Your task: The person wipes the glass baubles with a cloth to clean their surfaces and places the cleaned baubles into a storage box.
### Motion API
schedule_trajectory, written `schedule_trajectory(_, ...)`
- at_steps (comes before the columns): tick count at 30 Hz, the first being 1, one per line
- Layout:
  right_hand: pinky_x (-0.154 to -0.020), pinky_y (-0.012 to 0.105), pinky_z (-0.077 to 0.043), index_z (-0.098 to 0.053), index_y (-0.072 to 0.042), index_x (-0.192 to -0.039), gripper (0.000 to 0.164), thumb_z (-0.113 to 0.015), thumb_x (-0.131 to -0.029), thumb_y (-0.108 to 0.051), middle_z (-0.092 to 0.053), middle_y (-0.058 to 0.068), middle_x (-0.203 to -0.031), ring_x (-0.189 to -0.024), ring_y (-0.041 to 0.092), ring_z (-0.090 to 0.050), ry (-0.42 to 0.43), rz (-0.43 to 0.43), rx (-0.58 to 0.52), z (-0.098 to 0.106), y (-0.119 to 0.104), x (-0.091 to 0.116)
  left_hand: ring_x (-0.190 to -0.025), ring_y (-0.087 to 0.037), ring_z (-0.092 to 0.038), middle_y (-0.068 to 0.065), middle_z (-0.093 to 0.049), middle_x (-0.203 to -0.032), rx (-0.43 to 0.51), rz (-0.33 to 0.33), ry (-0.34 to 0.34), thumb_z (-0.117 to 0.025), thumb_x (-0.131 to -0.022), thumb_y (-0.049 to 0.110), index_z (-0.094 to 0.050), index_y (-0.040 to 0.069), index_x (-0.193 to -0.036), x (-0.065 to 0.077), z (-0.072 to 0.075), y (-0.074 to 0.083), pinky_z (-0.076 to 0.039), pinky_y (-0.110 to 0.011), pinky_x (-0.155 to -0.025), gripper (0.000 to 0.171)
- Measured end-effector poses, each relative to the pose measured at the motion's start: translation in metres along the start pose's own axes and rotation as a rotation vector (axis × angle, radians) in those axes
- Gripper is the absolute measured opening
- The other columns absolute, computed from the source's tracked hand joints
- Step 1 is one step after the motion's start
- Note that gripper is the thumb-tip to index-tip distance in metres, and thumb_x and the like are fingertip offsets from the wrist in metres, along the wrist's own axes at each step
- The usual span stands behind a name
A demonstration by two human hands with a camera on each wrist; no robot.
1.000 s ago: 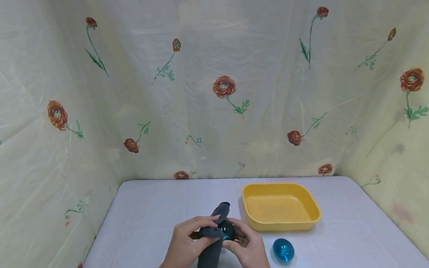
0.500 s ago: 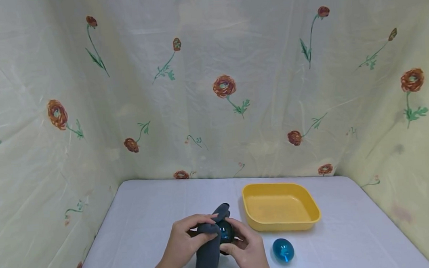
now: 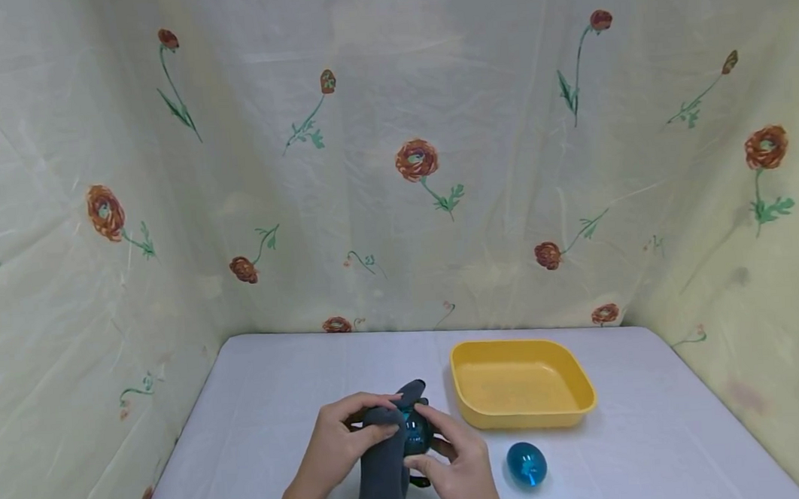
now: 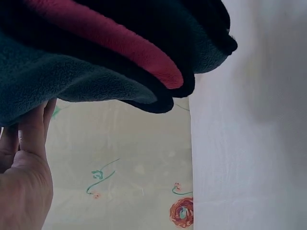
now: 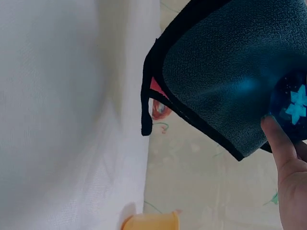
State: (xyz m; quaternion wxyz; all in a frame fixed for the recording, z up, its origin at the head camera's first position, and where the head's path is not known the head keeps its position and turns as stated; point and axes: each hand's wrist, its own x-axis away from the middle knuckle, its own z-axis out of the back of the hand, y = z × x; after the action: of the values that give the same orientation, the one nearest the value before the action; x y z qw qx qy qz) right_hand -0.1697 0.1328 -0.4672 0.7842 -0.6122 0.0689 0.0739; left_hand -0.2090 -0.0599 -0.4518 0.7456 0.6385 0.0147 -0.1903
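Note:
My left hand [image 3: 333,443] holds a dark grey fleecy cloth [image 3: 382,469] with black edging between thumb and fingers. The left wrist view has the cloth [image 4: 115,81] folded over, with a pink part showing between its layers. In my right hand [image 3: 459,461] is a shiny blue see-through ball [image 3: 417,432], pinched between thumb and fingertips and lying against the cloth. Seen from the right wrist, this ball [image 5: 283,110] has a pale star shape on it, and one fingertip presses its edge. The ball's left side is hidden by cloth in the head view.
A second blue ball [image 3: 527,464] sits on the white-covered table [image 3: 278,384], right of my right hand. Behind it stands a yellow plastic tray [image 3: 527,421]. Flower-patterned curtain [image 3: 486,222] encloses the table at the back and both sides.
Both hands have shifted slightly left with the cloth and ball. More of the ball shows now beside the cloth, and a dark edge of cloth hangs below it.

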Motion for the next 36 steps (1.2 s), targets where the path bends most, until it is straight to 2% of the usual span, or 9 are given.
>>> schedule_trajectory(6, -0.093, 0.025, -0.056, -0.062, -0.027, -0.129, 0.067, -0.085, -0.072, -0.002, -0.063, -0.003, -0.133, -0.121, 0.017, -0.063, 0.016, 0.062, -0.004, -0.0021, 0.0029, -0.0016, -0.104, -0.014, -0.069, 0.002, -0.074, -0.118, -0.009, 0.016, 0.000, -0.079, -0.084, 0.024, -0.074, 0.021, -0.104, -0.0009, 0.0008, 0.0027, -0.057, -0.025, -0.081, 0.021)
schedule_trajectory(11, -0.093, 0.025, -0.056, -0.063, -0.027, -0.128, 0.068, -0.085, -0.071, 0.001, -0.063, -0.002, -0.133, -0.120, 0.017, -0.064, 0.021, 0.072, -0.008, -0.0026, 0.0021, -0.0017, -0.105, -0.015, -0.069, 0.002, -0.073, -0.118, -0.011, 0.026, 0.002, -0.079, -0.084, 0.024, -0.074, 0.021, -0.104, -0.0013, 0.0004, 0.0032, -0.057, -0.025, -0.081, 0.021)
schedule_trajectory(16, -0.094, 0.026, -0.055, -0.063, -0.028, -0.128, 0.067, -0.085, -0.071, 0.000, -0.063, 0.001, -0.134, -0.121, 0.021, -0.063, 0.021, 0.051, -0.011, -0.0021, 0.0007, -0.0022, -0.106, -0.015, -0.069, 0.002, -0.073, -0.119, -0.007, 0.023, 0.004, -0.078, -0.085, 0.023, -0.073, 0.022, -0.105, -0.0010, -0.0006, 0.0017, -0.057, -0.025, -0.081, 0.021)
schedule_trajectory(20, -0.093, 0.026, -0.056, -0.063, -0.027, -0.129, 0.066, -0.086, -0.072, -0.005, -0.063, 0.003, -0.134, -0.121, 0.023, -0.064, 0.027, 0.030, -0.023, -0.0014, 0.0001, -0.0023, -0.108, -0.015, -0.069, 0.001, -0.073, -0.120, 0.008, -0.005, 0.001, -0.078, -0.085, 0.024, -0.073, 0.022, -0.106, -0.0002, -0.0012, 0.0002, -0.059, -0.025, -0.081, 0.022)
schedule_trajectory(26, -0.093, 0.026, -0.056, -0.062, -0.026, -0.130, 0.064, -0.086, -0.073, -0.011, -0.064, 0.003, -0.134, -0.118, 0.023, -0.065, 0.030, -0.009, -0.036, -0.0005, 0.0012, -0.0021, -0.111, -0.014, -0.069, 0.004, -0.073, -0.121, 0.030, -0.036, -0.011, -0.078, -0.085, 0.025, -0.073, 0.023, -0.105, 0.0024, -0.0021, -0.0001, -0.061, -0.027, -0.080, 0.021)
schedule_trajectory(32, -0.093, 0.027, -0.056, -0.062, -0.025, -0.130, 0.064, -0.087, -0.073, -0.014, -0.064, 0.006, -0.135, -0.116, 0.021, -0.067, 0.042, -0.040, -0.075, -0.0004, 0.0026, -0.0016, -0.114, -0.016, -0.068, 0.003, -0.072, -0.121, 0.030, -0.058, -0.020, -0.079, -0.084, 0.024, -0.073, 0.019, -0.104, 0.0051, -0.0040, 0.0014, -0.061, -0.027, -0.080, 0.021)
schedule_trajectory(36, -0.092, 0.026, -0.057, -0.062, -0.024, -0.131, 0.062, -0.086, -0.074, -0.016, -0.064, 0.006, -0.136, -0.113, 0.019, -0.068, 0.035, -0.049, -0.086, 0.0010, 0.0042, -0.0019, -0.116, -0.017, -0.068, 0.004, -0.073, -0.121, 0.025, -0.067, -0.017, -0.079, -0.084, 0.024, -0.073, 0.019, -0.103, 0.0068, -0.0055, 0.0023, -0.061, -0.027, -0.081, 0.021)
